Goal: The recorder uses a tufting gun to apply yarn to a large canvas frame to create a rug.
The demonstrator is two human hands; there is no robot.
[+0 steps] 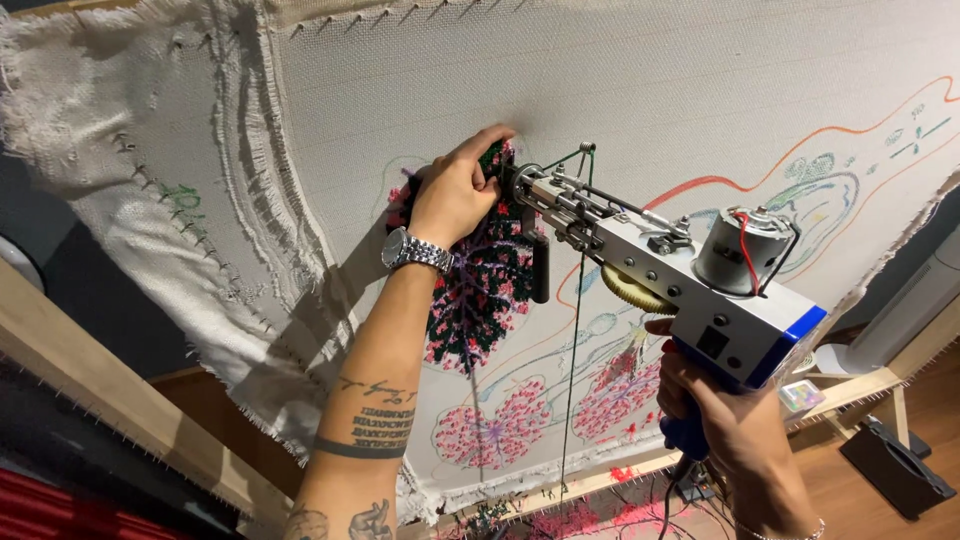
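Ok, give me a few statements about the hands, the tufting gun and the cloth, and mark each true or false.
1. The right hand grips the tufting gun by its blue handle. True.
2. The left hand hangs clear of the cloth. False: it presses on the cloth beside the gun's tip.
3. A metal wristwatch sits on the left wrist. True.
4. The cloth is blank. False: it bears drawn outlines and pink and dark green tufted patches.

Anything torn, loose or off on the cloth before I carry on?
The cloth edge at upper left is frayed and bunched, with ragged fringe along the fold. Yarn scraps litter the frame's lower rail. Left hand presses the tufted patch; right hand grips the tufting gun.
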